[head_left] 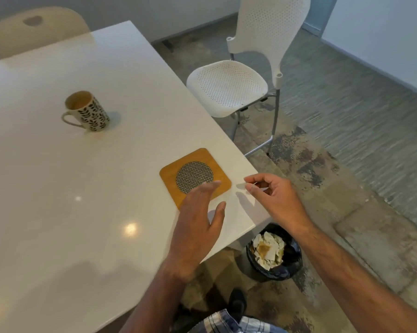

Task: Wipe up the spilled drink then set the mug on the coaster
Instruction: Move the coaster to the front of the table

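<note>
A cream mug [88, 111] with a black leaf pattern stands upright on the white table [58, 188], handle toward the left, some brown drink inside. A square wooden coaster [195, 177] with a round woven centre lies near the table's right edge. My left hand [198, 219] hovers flat over the coaster's near corner, fingers apart, holding nothing. My right hand [272, 195] hangs over the table's right edge, fingers loosely curled, with nothing in it. No spill shows on the tabletop.
A bin with a black liner [274, 253] holds stained, crumpled paper towels on the floor below the table's corner. A white perforated chair [238, 87] stands to the right of the table. Another chair back [37, 30] rises behind the far edge.
</note>
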The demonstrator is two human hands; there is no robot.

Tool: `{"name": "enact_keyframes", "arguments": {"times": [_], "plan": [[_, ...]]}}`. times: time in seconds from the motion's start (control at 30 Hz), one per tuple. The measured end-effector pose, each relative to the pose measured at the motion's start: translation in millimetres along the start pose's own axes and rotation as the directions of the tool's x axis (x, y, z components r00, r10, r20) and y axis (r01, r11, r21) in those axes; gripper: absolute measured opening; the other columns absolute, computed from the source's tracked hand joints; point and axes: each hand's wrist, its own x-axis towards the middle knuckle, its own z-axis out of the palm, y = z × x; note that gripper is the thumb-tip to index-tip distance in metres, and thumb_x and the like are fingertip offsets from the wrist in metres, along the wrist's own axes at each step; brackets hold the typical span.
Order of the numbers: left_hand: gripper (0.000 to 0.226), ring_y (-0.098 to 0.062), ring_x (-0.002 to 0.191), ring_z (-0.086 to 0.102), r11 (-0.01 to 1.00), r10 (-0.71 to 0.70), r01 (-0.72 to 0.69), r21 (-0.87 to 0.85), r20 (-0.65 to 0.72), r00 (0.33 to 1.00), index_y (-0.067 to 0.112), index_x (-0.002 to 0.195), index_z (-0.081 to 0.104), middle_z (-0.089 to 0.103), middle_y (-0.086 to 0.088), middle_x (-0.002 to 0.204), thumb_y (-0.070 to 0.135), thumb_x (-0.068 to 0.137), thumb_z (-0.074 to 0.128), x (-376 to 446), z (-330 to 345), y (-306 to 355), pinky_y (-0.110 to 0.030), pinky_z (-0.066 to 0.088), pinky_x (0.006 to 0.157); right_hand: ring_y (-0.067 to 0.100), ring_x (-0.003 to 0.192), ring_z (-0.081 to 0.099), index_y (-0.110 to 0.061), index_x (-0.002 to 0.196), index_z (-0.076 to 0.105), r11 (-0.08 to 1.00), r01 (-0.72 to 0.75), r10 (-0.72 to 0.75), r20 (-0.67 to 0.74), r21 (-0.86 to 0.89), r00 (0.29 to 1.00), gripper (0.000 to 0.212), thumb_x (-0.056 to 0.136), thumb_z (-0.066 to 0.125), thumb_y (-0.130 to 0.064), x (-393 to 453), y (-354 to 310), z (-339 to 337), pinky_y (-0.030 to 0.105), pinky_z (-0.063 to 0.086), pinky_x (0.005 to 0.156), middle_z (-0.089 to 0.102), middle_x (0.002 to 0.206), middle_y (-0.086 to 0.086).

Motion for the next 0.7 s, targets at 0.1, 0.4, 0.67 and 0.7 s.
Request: {"name": "enact_keyframes", "arguments": {"times": [0.1,0.4,0.67,0.7], "plan": [[0.054,0.001,0.141,0.037,0.989,-0.122,0.119,-0.086,-0.029,0.992,0.057,0.146,0.031,0.027,0.051,0.142,0.039,0.106,0.061,-2,-16,-8,-0.024,0.046,0.108,0.003,0.09,0.069,-0.033,0.109,0.077,0.999,0.019,-0.018,0.022,-0.032,1.0,0.016,0.093,0.075,-0.036,9,-11,17,0.026,0.056,0.073,0.076,0.099,-0.017],[0.05,0.002,0.122,0.051,0.701,-0.547,0.482,-0.525,0.036,0.836,0.056,0.141,0.037,0.04,0.013,0.16,0.05,0.1,0.065,4,-45,-31,-0.007,0.039,0.078,0.001,0.097,0.064,-0.026,0.144,0.057,0.966,0.08,-0.055,0.108,-0.244,0.993,0.054,0.096,0.07,-0.045,41,-32,53,0.013,0.045,0.074,0.063,0.128,-0.004],[0.048,-0.014,0.131,0.062,0.355,-0.598,0.511,-0.783,0.23,0.768,0.032,0.143,0.056,0.069,0.008,0.137,0.05,0.099,0.065,12,-61,-42,-0.039,0.046,0.113,0.003,0.112,0.062,-0.019,0.14,0.062,0.958,0.08,-0.055,0.098,-0.274,0.994,0.053,0.094,0.072,-0.045,50,-40,65,0.021,0.049,0.088,0.069,0.126,-0.005],[0.042,-0.014,0.127,0.066,0.33,-0.601,0.499,-0.801,0.23,0.766,0.029,0.141,0.059,0.072,0.007,0.134,0.044,0.103,0.063,13,-63,-42,-0.037,0.05,0.108,0.002,0.111,0.063,-0.019,0.138,0.064,0.965,0.069,-0.046,0.094,-0.252,0.994,0.052,0.093,0.073,-0.045,51,-40,66,0.021,0.05,0.091,0.07,0.122,-0.008]]}}
